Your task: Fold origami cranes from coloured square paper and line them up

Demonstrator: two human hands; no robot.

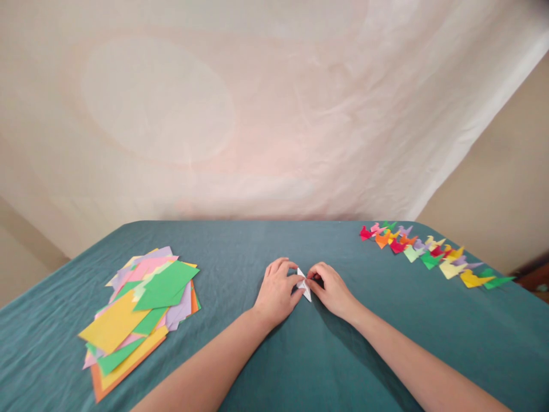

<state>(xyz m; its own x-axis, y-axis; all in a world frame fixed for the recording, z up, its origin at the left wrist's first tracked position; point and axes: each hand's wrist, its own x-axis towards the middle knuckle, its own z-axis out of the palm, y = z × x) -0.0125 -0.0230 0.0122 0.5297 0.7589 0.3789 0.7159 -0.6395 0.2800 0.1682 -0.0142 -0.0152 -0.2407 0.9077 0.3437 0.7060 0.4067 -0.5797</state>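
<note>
A small white folded paper piece [304,284] lies on the teal tablecloth [300,355] at the middle of the table. My left hand [278,292] presses and pinches its left side with curled fingers. My right hand [330,289] pinches its right side, fingertips close against the left hand's. Both forearms reach in from the bottom of the view.
A loose pile of coloured paper squares [141,309] (yellow, green, pink, purple, orange) lies at the left. Several small folded paper figures [433,252] in mixed colours sit in a row at the far right. A pale cloth backdrop [240,114] hangs behind the table.
</note>
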